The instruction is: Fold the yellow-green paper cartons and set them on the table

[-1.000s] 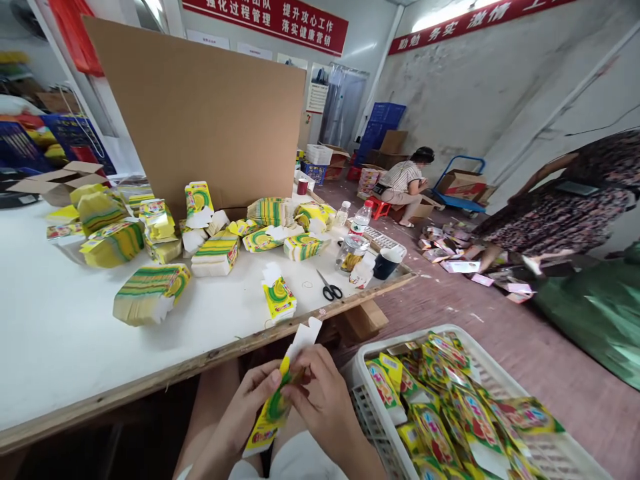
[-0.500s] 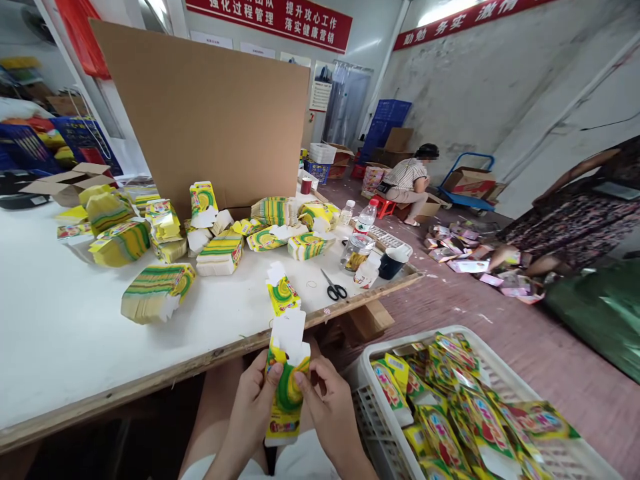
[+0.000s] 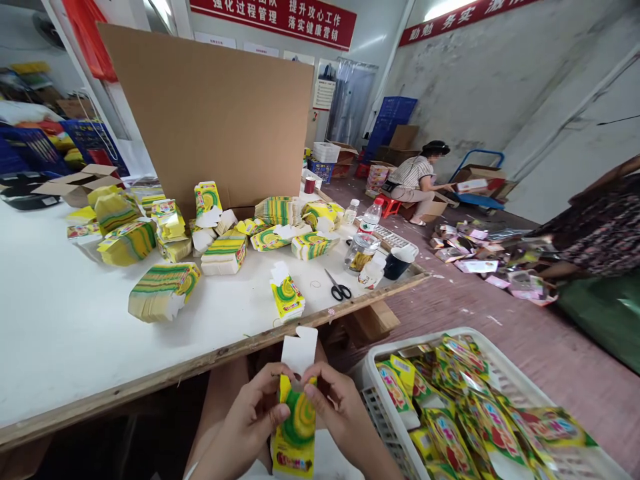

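Note:
A yellow and green cardboard box (image 3: 296,437) stands upright over my lap, its white top flap (image 3: 300,350) raised. My left hand (image 3: 257,410) grips its left side, thumb on the front and fingers at the top edge. On the right side, my right hand (image 3: 333,397) pinches the top edge between thumb and fingers. Just beyond, at the table's edge, lies a small stack of matching flat boxes (image 3: 289,297). To my right, a white plastic basket (image 3: 373,380) holds many filled-looking yellow boxes (image 3: 493,427).
Bundles of flattened boxes (image 3: 163,293) cover the middle of the white table (image 3: 65,347). Black-handled scissors (image 3: 340,291), a glass jar (image 3: 361,252), bottles and a dark cup (image 3: 397,263) sit near its right corner. A tall cardboard sheet (image 3: 215,120) stands behind. Two people are at the right.
My fingers have moved up to the box's top edge, and the small side flaps there are now tucked down or covered. The seated person now holds out a box.

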The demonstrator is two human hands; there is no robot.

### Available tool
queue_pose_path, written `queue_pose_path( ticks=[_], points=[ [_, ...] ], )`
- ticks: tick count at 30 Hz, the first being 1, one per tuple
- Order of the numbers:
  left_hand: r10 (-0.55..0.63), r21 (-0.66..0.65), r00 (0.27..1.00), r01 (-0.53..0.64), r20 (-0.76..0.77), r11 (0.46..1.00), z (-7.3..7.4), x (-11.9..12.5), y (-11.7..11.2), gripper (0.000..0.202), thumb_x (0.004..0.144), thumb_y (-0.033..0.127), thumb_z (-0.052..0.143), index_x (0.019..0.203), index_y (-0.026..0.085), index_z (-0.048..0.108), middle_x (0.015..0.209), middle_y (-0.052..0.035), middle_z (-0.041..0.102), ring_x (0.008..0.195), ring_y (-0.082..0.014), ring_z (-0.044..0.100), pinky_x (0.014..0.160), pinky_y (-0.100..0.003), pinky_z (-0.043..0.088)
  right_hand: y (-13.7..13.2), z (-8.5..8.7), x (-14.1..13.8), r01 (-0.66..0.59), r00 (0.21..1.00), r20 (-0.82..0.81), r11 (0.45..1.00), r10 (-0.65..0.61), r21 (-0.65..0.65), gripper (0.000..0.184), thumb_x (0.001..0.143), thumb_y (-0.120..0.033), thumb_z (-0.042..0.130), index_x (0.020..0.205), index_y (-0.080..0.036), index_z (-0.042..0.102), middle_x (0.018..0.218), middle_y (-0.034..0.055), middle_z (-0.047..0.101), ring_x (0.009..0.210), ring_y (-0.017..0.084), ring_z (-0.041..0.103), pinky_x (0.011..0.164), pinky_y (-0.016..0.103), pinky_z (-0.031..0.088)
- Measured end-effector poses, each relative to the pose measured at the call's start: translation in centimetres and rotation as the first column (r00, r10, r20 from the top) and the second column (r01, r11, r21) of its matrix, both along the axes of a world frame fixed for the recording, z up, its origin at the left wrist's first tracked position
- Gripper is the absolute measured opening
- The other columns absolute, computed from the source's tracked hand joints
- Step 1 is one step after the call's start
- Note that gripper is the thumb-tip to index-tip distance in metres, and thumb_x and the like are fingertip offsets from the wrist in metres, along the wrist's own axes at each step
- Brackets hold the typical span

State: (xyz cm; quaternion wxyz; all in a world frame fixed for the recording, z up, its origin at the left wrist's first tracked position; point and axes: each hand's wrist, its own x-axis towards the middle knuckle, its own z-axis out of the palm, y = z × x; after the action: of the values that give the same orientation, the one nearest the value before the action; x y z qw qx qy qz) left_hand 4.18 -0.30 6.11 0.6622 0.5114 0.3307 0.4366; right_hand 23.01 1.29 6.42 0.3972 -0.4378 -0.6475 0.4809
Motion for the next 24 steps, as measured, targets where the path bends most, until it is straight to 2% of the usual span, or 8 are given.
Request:
queue_pose_path(
  ticks=[3,6,8,11,13,16,20,24],
  points=[
    [0.016,-0.023,1.000,-0.016,0.012,1.000,-0.3,0.1,-0.3,0.042,0.088,0.029,0.062,0.128,0.028,0.049,0.110,-0.0095,0.071,0.101,-0.0254,0.066,0.083,-0.032,0.050,0.1,0.0,-0.2,0.025,0.999,0.028,0.999,-0.026,0.039,0.025,0.093,-0.036,0.054,0.079,-0.019,0.065,0.075,0.0032,0.063,0.072,0.018,0.059,0.065,0.025,0.047],
    [0.053,-0.048,0.999,-0.053,-0.001,0.997,-0.5,0.2,-0.4,0.068,0.089,0.029,0.061,0.148,0.029,0.026,0.119,-0.0136,0.068,0.113,-0.0291,0.062,0.090,-0.038,0.050,0.1,-0.4,-0.6,0.114,0.989,-0.095,0.993,-0.113,0.010,0.022,0.092,-0.034,0.056,0.109,-0.022,0.062,0.092,0.0066,0.068,0.083,0.020,0.063,0.076,0.029,0.051],
    [0.051,-0.031,0.998,-0.053,-0.040,0.998,-0.6,0.1,-0.2,0.063,0.089,0.028,0.060,0.146,0.029,0.034,0.122,-0.0135,0.067,0.116,-0.0298,0.061,0.093,-0.038,0.050,0.2,-0.6,-0.6,0.155,0.975,-0.158,0.988,-0.154,-0.009,0.037,0.091,-0.034,0.056,0.127,-0.024,0.053,0.102,0.0082,0.068,0.091,0.021,0.065,0.082,0.032,0.052],
    [0.117,0.044,0.984,-0.112,-0.135,0.993,-0.9,-0.1,0.3,0.046,0.087,0.027,0.062,0.132,0.028,0.056,0.125,-0.0103,0.067,0.114,-0.0284,0.062,0.094,-0.034,0.050,0.6,-0.5,0.1,0.130,0.988,-0.093,0.987,-0.121,0.092,0.029,0.092,-0.038,0.053,0.113,-0.024,0.068,0.107,0.0096,0.066,0.102,0.023,0.062,0.088,0.033,0.049],
    [0.172,0.094,0.967,-0.157,-0.187,0.983,-1.0,-0.2,0.5,0.041,0.086,0.026,0.064,0.127,0.027,0.062,0.128,-0.0094,0.066,0.112,-0.0281,0.063,0.091,-0.032,0.051,0.8,-0.3,0.6,0.074,0.996,-0.058,0.992,-0.068,0.104,0.032,0.093,-0.042,0.050,0.102,-0.023,0.073,0.103,0.0093,0.066,0.097,0.023,0.062,0.082,0.032,0.049],
    [0.204,0.098,0.953,-0.187,-0.223,0.978,-1.2,0.0,0.4,0.039,0.086,0.025,0.063,0.125,0.027,0.063,0.130,-0.0099,0.064,0.111,-0.0282,0.063,0.091,-0.033,0.052,0.8,-0.1,0.7,0.013,1.000,-0.009,0.998,-0.013,-0.063,0.032,0.086,-0.037,0.060,0.115,-0.023,0.067,0.080,0.0021,0.065,0.070,0.017,0.059,0.061,0.026,0.046],
    [0.181,0.021,0.965,-0.180,-0.189,0.983,-1.0,0.5,0.0,0.042,0.087,0.026,0.061,0.129,0.026,0.059,0.133,-0.0098,0.062,0.116,-0.0273,0.061,0.097,-0.035,0.049,0.7,-0.4,-0.4,0.119,0.983,0.149,0.991,-0.108,-0.069,0.029,0.079,-0.021,0.063,0.109,-0.023,0.062,0.056,-0.0079,0.050,0.051,0.012,0.046,0.049,0.022,0.032],
    [0.157,-0.046,0.983,-0.161,-0.091,0.986,-0.5,0.6,0.2,0.044,0.085,0.028,0.064,0.129,0.025,0.056,0.120,-0.0107,0.071,0.108,-0.0269,0.066,0.091,-0.035,0.052,0.6,-0.4,-1.0,0.147,0.983,0.123,0.988,-0.139,-0.054,0.031,0.080,-0.023,0.063,0.110,-0.022,0.060,0.052,-0.0095,0.047,0.049,0.012,0.046,0.049,0.022,0.034]
  ],
)
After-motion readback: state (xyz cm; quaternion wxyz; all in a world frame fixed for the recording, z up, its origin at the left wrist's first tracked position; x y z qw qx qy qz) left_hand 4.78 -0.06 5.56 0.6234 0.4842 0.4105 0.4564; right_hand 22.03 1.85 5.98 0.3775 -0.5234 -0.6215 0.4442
